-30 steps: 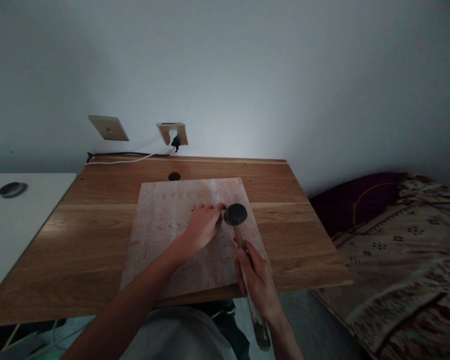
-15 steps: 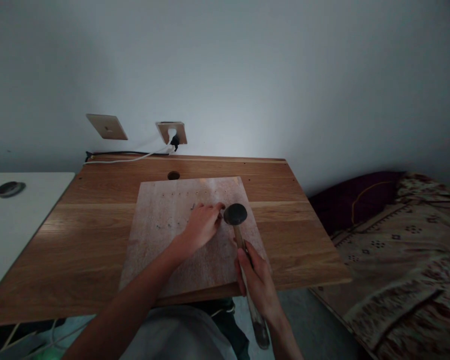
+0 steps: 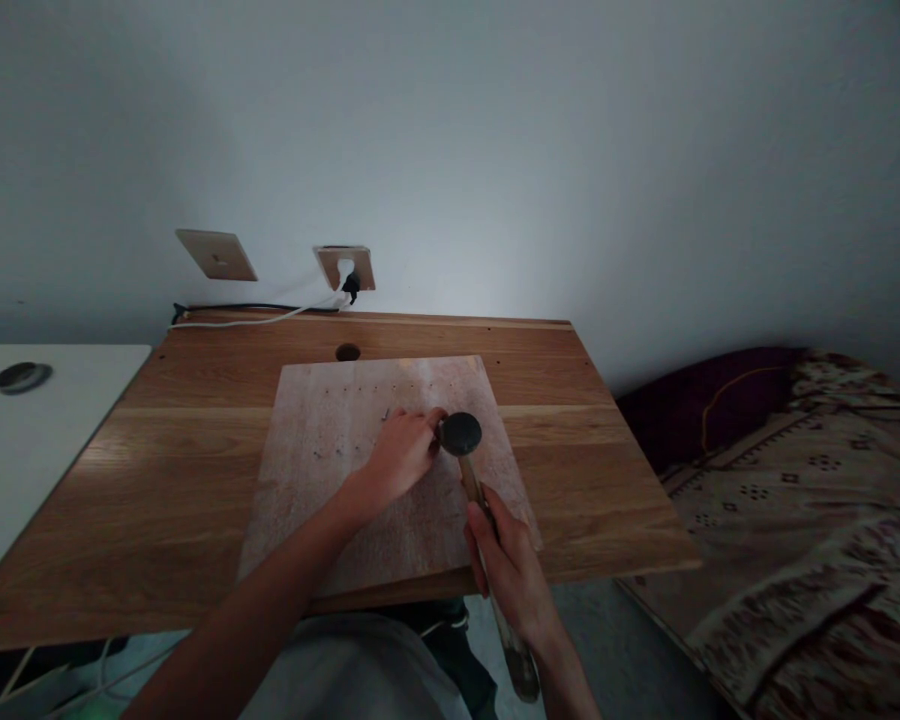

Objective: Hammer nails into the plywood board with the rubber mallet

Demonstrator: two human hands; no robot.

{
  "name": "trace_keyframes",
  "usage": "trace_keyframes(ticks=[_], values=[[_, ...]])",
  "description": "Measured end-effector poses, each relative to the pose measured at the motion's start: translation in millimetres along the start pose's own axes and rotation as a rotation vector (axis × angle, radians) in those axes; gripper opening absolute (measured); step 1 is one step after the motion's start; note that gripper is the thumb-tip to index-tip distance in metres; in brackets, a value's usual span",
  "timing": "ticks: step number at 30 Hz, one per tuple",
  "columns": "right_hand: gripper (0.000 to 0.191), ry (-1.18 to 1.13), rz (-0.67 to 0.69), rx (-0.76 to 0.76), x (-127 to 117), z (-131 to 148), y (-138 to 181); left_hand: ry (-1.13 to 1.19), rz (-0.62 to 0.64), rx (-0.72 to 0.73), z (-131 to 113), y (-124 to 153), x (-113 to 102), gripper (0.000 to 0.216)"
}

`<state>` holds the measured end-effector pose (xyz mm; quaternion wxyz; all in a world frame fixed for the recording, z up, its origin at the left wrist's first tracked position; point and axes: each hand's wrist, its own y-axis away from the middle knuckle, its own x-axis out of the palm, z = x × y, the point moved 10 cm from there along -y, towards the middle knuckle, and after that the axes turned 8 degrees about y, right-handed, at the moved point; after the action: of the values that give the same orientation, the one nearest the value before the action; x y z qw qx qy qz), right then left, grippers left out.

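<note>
A pale wooden board (image 3: 330, 500) lies on a brown wooden desk (image 3: 157, 480). Small nails dot the board's far part. My left hand (image 3: 399, 455) rests on the board with its fingers pinched together at the far tip, right beside the hammer head; what they pinch is too small to make out. My right hand (image 3: 511, 570) is wrapped round the wooden handle of a hammer (image 3: 461, 436). The dark round head sits just above the board, touching or almost touching my left fingertips.
A wall socket (image 3: 345, 267) with a plugged cable and a second plate (image 3: 216, 254) sit behind the desk. A white table (image 3: 37, 420) with a dark round object (image 3: 21, 376) stands at the left. A patterned bedcover (image 3: 810, 500) lies to the right.
The hammer head has shifted a little left and nearer, closing on my left fingertips. My right hand moved slightly left with it. My left hand has stayed in place.
</note>
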<state>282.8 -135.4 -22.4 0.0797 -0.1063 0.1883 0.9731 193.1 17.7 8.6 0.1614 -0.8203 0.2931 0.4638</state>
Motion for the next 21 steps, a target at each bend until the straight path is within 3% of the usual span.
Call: trace_keyframes(ticks=[6,10,12,16,18,21], values=[[0.042,-0.028,-0.039,-0.025,-4,2,0,0.003,0.007,-0.013,-4,2,0,0.031],[0.043,-0.047,-0.050,-0.042,-8,0,2,0.090,-0.014,-0.002,-6,7,-9,0.052],[0.045,-0.056,-0.065,-0.034,-12,-2,3,0.157,-0.055,0.002,1,9,-25,0.057],[0.047,-0.056,-0.097,-0.021,-21,-9,5,0.124,-0.146,-0.009,38,5,-73,0.033],[0.048,-0.058,-0.116,-0.011,-25,-13,5,0.002,-0.061,0.043,54,0,-82,0.031],[0.048,-0.072,-0.146,0.021,-31,-20,6,-0.080,0.139,0.194,62,-4,-72,0.028]])
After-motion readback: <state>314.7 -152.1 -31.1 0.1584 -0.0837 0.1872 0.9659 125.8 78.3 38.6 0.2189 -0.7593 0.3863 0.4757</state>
